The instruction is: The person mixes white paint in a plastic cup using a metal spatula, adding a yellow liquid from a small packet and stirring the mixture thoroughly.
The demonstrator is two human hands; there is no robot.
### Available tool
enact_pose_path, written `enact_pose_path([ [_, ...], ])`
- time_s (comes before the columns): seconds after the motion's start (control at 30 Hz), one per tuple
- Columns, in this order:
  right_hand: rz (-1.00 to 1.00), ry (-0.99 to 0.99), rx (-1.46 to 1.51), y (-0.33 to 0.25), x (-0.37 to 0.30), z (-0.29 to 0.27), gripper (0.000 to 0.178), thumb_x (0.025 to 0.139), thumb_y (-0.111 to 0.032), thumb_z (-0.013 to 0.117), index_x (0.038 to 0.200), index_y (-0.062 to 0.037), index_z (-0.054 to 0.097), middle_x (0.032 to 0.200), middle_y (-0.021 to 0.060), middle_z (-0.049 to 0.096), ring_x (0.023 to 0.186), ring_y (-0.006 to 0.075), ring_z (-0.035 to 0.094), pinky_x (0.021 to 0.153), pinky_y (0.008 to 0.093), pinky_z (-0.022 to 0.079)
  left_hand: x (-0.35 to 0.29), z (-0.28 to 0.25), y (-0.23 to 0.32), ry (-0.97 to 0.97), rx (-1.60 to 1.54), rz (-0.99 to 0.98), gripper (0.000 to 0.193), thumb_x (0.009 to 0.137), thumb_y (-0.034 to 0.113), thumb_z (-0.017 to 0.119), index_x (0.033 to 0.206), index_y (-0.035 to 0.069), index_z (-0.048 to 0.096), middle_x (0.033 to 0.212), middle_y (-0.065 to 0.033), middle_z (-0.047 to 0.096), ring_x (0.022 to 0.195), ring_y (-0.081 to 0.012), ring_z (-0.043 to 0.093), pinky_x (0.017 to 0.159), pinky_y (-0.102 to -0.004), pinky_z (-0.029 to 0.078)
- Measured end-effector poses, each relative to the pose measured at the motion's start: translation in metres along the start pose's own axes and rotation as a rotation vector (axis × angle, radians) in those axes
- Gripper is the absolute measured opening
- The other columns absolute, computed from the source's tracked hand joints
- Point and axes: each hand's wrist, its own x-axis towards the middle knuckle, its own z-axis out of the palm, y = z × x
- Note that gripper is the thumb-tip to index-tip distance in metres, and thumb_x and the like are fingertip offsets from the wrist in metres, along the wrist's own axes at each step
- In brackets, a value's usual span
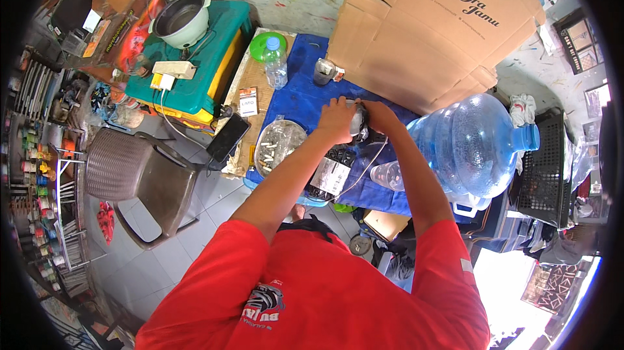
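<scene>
1. Two hands meet at the centre of the head view: my left hand (pixel 336 118) and my right hand (pixel 379 116) are both closed around a small dark and grey object (pixel 358 122), which sits between them over the blue cloth (pixel 296 100). What the object is I cannot tell; my fingers hide most of it.
2. Just below my hands lies a black packet with a white label (pixel 330 174), and a thin white cord (pixel 364 174) loops down beside it.
3. Left of my left forearm stands a clear bowl of small pale bits (pixel 278 144); further left, a black phone (pixel 227 138) rests on the board's edge.
4. Above, in the upper middle, a plastic bottle with a blue cap (pixel 275 63) stands in front of a green lid (pixel 263 43), with a small dark jar (pixel 323 70) to its right.
5. Right of my right arm lies a big blue water jug (pixel 471 145) on its side; folded cardboard boxes (pixel 429 31) fill the upper right.
6. At upper left a grey rice-cooker pot (pixel 182 18) sits on a green box (pixel 208 64); a brown plastic chair (pixel 140 178) stands at middle left.
</scene>
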Motion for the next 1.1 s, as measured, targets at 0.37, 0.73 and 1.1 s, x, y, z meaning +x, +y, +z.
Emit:
enact_pose_path([
  [0.37,-0.218,0.300,0.371,-0.017,-0.003,-0.018,0.063,0.075,-0.002,0.069,0.136,-0.0041,0.051,0.135,0.0209,0.056,0.123,0.0346,0.055,0.099,0.0424,0.045,-0.001,-0.035,-0.031,0.295,-0.444,-0.022,0.101,0.058,0.031,0.087,0.145,0.007,0.041,0.122,-0.0262,0.050,0.113,-0.0444,0.051,0.099,-0.0467,0.045],
  [0.73,0.791,0.543,1.846,-0.118,-0.022,0.011,0.065,0.096,-0.057,0.050,0.141,-0.0113,0.049,0.140,0.0116,0.055,0.126,0.0308,0.053,0.107,0.0504,0.038,-0.017,-0.110,-0.043,0.524,-0.476,-0.043,0.085,0.061,0.032,0.082,0.135,0.007,0.049,0.107,-0.0249,0.053,0.105,-0.0408,0.053,0.092,-0.0450,0.046],
  [1.1,-0.145,0.365,2.448,-0.168,-0.019,0.004,0.058,0.103,-0.053,0.029,0.141,-0.0140,0.049,0.142,0.0065,0.054,0.130,0.0272,0.051,0.111,0.0463,0.039,-0.090,-0.187,-0.011,0.267,-0.225,-0.067,0.092,0.063,0.032,0.081,0.140,-0.001,0.043,0.121,-0.0286,0.051,0.117,-0.0438,0.053,0.099,-0.0452,0.046],
])
